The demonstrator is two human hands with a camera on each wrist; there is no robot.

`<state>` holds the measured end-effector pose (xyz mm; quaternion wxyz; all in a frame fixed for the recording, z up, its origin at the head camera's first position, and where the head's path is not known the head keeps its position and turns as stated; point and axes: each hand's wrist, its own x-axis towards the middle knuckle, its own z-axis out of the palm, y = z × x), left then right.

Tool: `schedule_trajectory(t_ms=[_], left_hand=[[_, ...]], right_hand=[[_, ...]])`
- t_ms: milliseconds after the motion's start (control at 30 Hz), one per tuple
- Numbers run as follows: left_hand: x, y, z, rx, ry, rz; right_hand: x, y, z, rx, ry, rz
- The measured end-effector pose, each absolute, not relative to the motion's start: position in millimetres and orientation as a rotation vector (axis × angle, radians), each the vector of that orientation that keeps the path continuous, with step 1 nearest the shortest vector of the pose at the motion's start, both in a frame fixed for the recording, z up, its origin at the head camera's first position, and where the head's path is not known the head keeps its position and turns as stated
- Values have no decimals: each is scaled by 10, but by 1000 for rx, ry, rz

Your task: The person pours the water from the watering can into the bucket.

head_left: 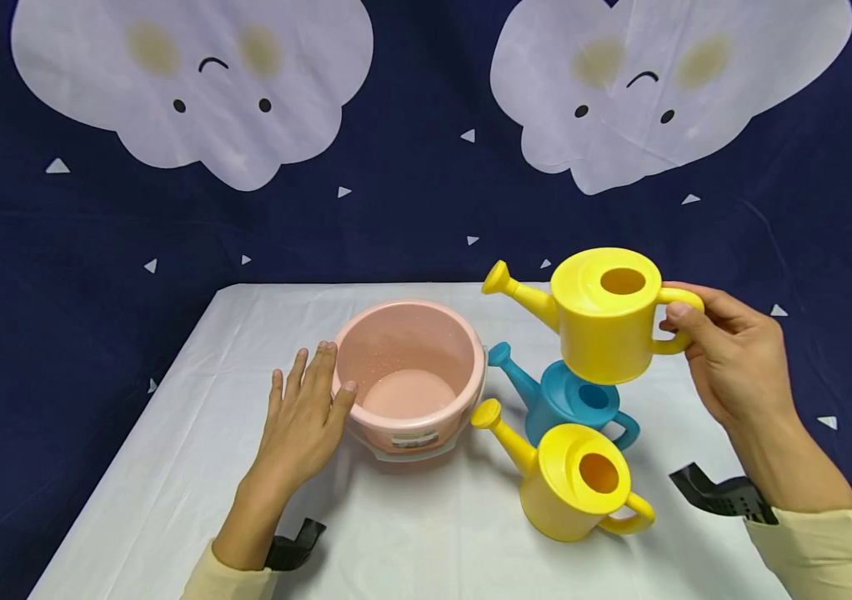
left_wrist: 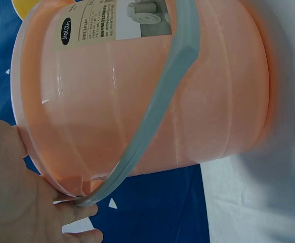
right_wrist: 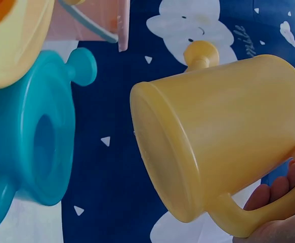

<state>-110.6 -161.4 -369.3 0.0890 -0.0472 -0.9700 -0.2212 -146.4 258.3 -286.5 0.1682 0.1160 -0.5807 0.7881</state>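
Observation:
My right hand point(head_left: 741, 358) grips the handle of a yellow watering can point(head_left: 606, 321), which is held up in the air with its spout toward the left. In the right wrist view the fingers point(right_wrist: 279, 187) curl through that handle. My left hand point(head_left: 302, 417) rests with straight fingers against the left rim of a pink bucket point(head_left: 411, 396). The left wrist view shows the bucket's grey handle point(left_wrist: 157, 106) hanging down its side, close by the fingertips. Below the raised can, a blue watering can point(head_left: 564, 396) stands on the table, partly covered by another yellow watering can point(head_left: 568, 492) nearer me.
A white cloth covers the table point(head_left: 171, 467). Behind it hangs a dark blue curtain point(head_left: 411, 225) with clouds and small white triangles. A printed label point(left_wrist: 96, 23) is stuck on the bucket's side. Black straps point(head_left: 722, 492) sit at both wrists.

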Motion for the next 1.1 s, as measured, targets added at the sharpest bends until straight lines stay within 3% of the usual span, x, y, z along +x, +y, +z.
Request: schedule_trajectory(t_ms=[1100], left_hand=[[-1109, -1606, -3702, -132, -2891, -655]], right_hand=[[-1362, 2352, -2655, 711, -2001, 2068]])
